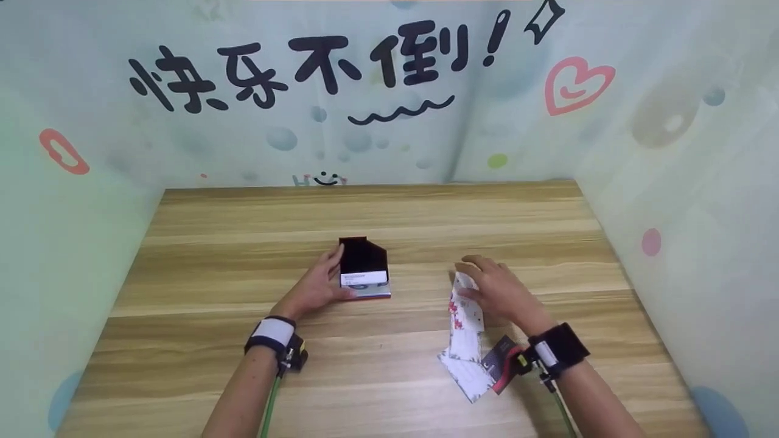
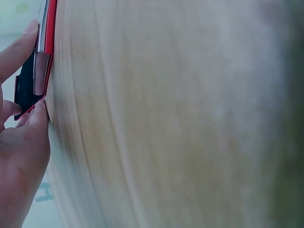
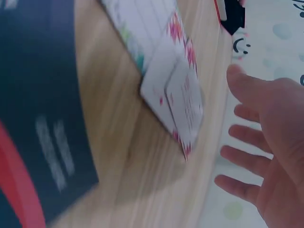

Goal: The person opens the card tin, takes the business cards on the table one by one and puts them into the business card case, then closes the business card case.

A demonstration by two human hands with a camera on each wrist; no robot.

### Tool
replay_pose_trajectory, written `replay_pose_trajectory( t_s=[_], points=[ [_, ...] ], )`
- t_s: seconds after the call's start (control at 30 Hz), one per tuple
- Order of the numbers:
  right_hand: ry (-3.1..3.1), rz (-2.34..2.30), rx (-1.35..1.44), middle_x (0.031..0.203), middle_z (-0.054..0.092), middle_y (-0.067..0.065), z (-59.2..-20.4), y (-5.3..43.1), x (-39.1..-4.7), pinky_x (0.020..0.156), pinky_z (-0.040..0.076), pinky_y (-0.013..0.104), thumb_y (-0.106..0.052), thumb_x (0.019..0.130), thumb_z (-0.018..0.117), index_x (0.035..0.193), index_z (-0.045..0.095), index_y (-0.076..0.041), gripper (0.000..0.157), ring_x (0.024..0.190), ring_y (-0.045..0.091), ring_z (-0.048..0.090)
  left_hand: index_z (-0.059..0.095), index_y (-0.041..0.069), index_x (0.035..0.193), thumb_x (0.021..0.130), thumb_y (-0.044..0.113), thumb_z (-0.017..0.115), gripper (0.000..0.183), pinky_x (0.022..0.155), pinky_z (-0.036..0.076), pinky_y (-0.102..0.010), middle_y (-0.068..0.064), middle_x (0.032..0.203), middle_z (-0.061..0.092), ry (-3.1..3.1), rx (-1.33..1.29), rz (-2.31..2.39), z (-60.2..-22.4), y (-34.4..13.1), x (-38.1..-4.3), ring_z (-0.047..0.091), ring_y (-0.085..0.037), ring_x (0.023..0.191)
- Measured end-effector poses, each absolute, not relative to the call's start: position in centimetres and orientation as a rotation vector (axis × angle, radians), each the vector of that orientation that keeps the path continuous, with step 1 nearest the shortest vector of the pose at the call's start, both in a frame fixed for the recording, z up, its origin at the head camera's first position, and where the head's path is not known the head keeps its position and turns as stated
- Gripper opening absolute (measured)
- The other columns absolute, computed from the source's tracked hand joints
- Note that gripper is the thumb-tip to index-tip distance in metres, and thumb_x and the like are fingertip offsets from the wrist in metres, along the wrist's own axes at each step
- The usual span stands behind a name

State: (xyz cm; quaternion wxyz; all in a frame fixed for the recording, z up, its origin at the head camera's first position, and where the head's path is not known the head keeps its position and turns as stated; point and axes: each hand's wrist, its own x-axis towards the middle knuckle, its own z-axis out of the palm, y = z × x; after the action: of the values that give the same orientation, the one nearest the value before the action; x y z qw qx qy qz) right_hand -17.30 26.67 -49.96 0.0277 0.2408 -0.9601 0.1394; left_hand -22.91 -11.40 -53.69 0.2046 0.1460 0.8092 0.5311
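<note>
My left hand (image 1: 313,289) grips a black card case (image 1: 363,255) with red edges by its left side. The case stands open, with a stack of cards (image 1: 366,291) in its lower part. In the left wrist view the thumb lies on the front of the stack and the fingertips touch the case's edge. My right hand (image 1: 502,295) hovers at the top of several white flowered cards (image 1: 465,344) on the table; the right wrist view shows its fingers spread apart, holding nothing. A dark card (image 1: 504,356) with a red curve lies partly by the right wrist.
Both items lie on a wood-grain table (image 1: 243,243). Printed cloth walls (image 1: 389,146) stand along its back and sides. Each wrist wears a strapped camera with a green cable (image 1: 272,401).
</note>
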Motion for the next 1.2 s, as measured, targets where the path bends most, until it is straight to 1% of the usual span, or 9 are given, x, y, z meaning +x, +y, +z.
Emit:
replay_pose_trajectory(
  t_s=[0.1, 0.17, 0.27, 0.37, 0.6, 0.67, 0.83, 1.0, 1.2],
  points=[
    [-3.0, 0.388, 0.808, 0.144, 0.054, 0.019, -49.5, 27.6, -17.4, 0.101, 0.046, 0.069, -0.004, 0.088, 0.07, 0.139, 0.058, -0.007, 0.052, 0.131, 0.041, 0.054, 0.006, 0.011, 0.161, 0.081, 0.011, 0.081, 0.11, 0.126, 0.025, -0.039, -0.02, 0.168, -0.003, 2.254, 0.401, 1.476, -53.6, -11.5, -22.8, 0.02, -0.034, 0.154],
    [-3.027, 0.35, 0.836, 0.147, 0.053, 0.019, -49.3, 28.0, -17.4, 0.101, 0.045, 0.071, 0.002, 0.088, 0.065, 0.14, 0.057, -0.008, 0.053, 0.133, 0.041, 0.053, 0.006, 0.012, 0.161, 0.081, 0.01, 0.081, 0.11, 0.126, 0.025, -0.039, -0.02, 0.168, -0.003, 2.249, 0.39, 1.478, -53.6, -11.5, -22.8, 0.019, -0.034, 0.154],
    [-3.064, 0.308, 0.852, 0.151, 0.049, 0.018, -49.2, 28.3, -17.5, 0.102, 0.044, 0.072, 0.001, 0.092, 0.06, 0.144, 0.054, -0.01, 0.053, 0.135, 0.042, 0.05, 0.006, 0.014, 0.162, 0.081, 0.01, 0.081, 0.11, 0.126, 0.025, -0.038, -0.02, 0.168, -0.002, 2.246, 0.366, 1.482, -53.4, -11.6, -22.8, 0.02, -0.033, 0.154],
    [-3.097, 0.284, 0.853, 0.155, 0.045, 0.016, -49.2, 28.3, -17.6, 0.104, 0.042, 0.073, -0.001, 0.094, 0.06, 0.147, 0.05, -0.012, 0.056, 0.138, 0.043, 0.048, 0.007, 0.016, 0.162, 0.081, 0.011, 0.081, 0.11, 0.125, 0.026, -0.038, -0.019, 0.169, -0.002, 2.251, 0.367, 1.479, -53.4, -11.6, -22.9, 0.021, -0.033, 0.154],
    [-3.141, 0.144, 0.948, 0.16, 0.039, 0.013, -49.0, 27.8, -17.8, 0.103, 0.044, 0.071, 0.004, 0.093, 0.056, 0.152, 0.044, -0.015, 0.063, 0.133, 0.047, 0.051, 0.006, 0.01, 0.161, 0.082, 0.008, 0.08, 0.109, 0.124, 0.027, -0.041, -0.022, 0.168, -0.002, 2.248, 0.394, 1.484, -53.5, -11.8, -22.7, 0.021, -0.038, 0.153],
    [-3.13, 0.098, 0.978, 0.159, 0.04, 0.013, -49.0, 27.6, -17.8, 0.101, 0.046, 0.07, 0.009, 0.09, 0.056, 0.152, 0.045, -0.014, 0.067, 0.13, 0.047, 0.052, 0.006, 0.008, 0.161, 0.082, 0.007, 0.08, 0.108, 0.124, 0.027, -0.041, -0.023, 0.167, -0.002, 2.239, 0.406, 1.499, -53.6, -11.7, -22.6, 0.02, -0.039, 0.153],
    [-3.077, 0.005, 1.034, 0.154, 0.047, 0.012, -49.1, 27.3, -17.7, 0.096, 0.052, 0.065, 0.018, 0.078, 0.064, 0.149, 0.049, -0.015, 0.08, 0.124, 0.042, 0.058, 0.006, 0.009, 0.161, 0.082, 0.007, 0.08, 0.109, 0.124, 0.027, -0.04, -0.02, 0.168, -0.004, 2.221, 0.398, 1.511, -53.7, -11.6, -22.6, 0.019, -0.038, 0.153],
    [-3.067, -0.04, 1.001, 0.14, 0.059, 0.011, -49.2, 27.1, -17.9, 0.093, 0.056, 0.057, 0.016, 0.072, 0.069, 0.138, 0.059, -0.013, 0.073, 0.117, 0.037, 0.062, 0.006, 0.012, 0.162, 0.082, 0.01, 0.081, 0.109, 0.125, 0.027, -0.04, -0.018, 0.169, -0.003, 2.229, 0.389, 1.489, -53.7, -11.5, -22.7, 0.019, -0.036, 0.154],
    [-3.113, -0.009, 0.953, 0.127, 0.064, 0.014, -48.7, 27.2, -18.1, 0.093, 0.056, 0.059, 0.013, 0.071, 0.069, 0.126, 0.067, -0.008, 0.059, 0.113, 0.036, 0.064, 0.006, 0.015, 0.162, 0.082, 0.009, 0.08, 0.109, 0.125, 0.026, -0.039, -0.017, 0.169, -0.002, 2.245, 0.388, 1.478, -53.5, -11.4, -22.8, 0.02, -0.035, 0.154]
  ],
)
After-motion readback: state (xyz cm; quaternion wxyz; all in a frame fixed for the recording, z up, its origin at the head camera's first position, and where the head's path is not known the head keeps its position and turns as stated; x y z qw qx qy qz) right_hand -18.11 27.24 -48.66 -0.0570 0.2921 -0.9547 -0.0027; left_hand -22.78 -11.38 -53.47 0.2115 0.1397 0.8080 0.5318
